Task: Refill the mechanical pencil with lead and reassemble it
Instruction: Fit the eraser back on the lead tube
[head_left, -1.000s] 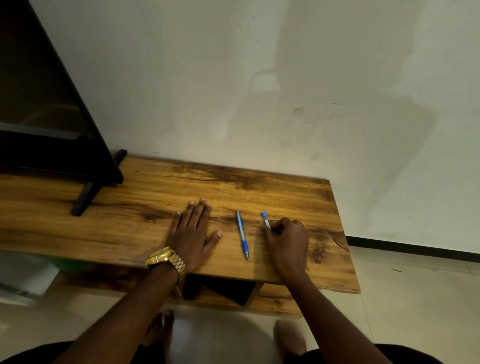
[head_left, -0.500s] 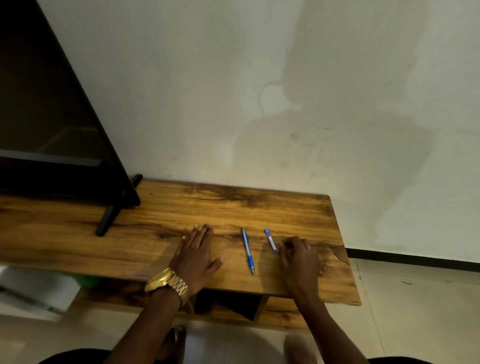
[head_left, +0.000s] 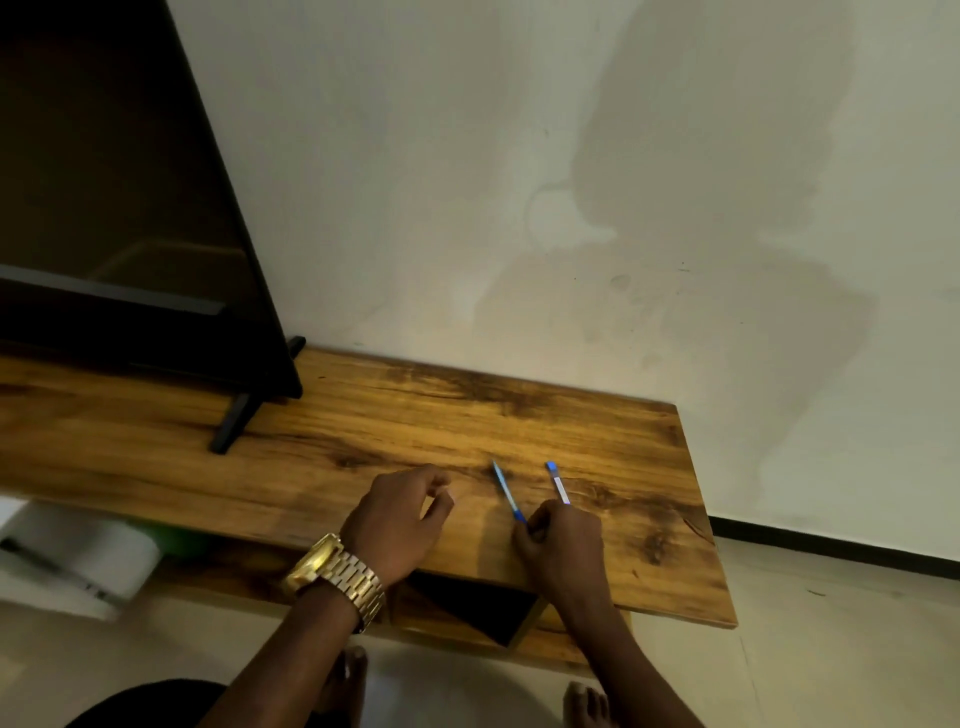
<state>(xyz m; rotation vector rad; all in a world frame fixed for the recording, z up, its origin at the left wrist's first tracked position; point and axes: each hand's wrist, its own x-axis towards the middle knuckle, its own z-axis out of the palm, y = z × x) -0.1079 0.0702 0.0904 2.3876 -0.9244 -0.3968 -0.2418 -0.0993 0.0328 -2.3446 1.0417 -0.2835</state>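
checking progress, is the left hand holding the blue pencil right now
No, the left hand hangs curled over the table holding nothing, while the pencil lies by the right hand.

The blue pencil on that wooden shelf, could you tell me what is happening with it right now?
A person kneels at the wooden shelf. Their right hand pinches the near end of the blue mechanical pencil, which lies on the wood. A small blue-and-white lead case lies just beside it. The left hand, wearing a gold watch, hovers loosely curled and holds nothing. Nothing is taken apart yet.
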